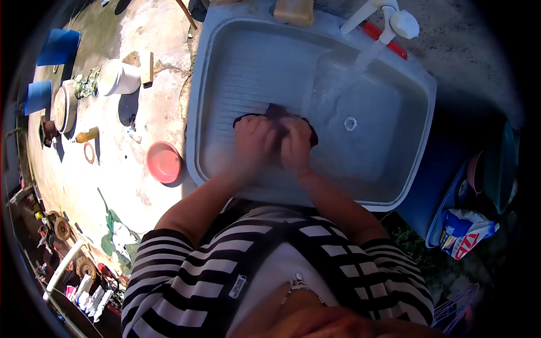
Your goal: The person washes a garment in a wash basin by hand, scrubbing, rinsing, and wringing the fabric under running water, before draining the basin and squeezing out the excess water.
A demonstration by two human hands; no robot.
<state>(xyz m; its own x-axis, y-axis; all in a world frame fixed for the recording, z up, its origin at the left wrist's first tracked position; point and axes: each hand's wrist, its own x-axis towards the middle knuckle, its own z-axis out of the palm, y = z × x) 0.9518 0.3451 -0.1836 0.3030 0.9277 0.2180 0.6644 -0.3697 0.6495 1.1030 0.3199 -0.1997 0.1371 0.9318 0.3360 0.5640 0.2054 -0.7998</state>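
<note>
Both hands are over the ribbed left part of a grey laundry sink [197,112]. Between them is a dark maroon cloth [275,111], bunched up, with a corner sticking out at the top. My left hand [255,138] has its fingers curled over the cloth's left end. Gripping the right end, my right hand [295,141] sits close beside it, fingers bent. The cloth's underside is hidden by the hands. Water runs from a white tap [389,28] into the basin on the right, where a round drain [350,123] shows.
A yellowish soap bar [293,11] rests on the sink's back rim. A red stick-like object [385,40] lies behind the tap. To the left on the ground are a pink basin [164,162] and a white bucket [119,78]. A detergent bag [466,232] is at lower right.
</note>
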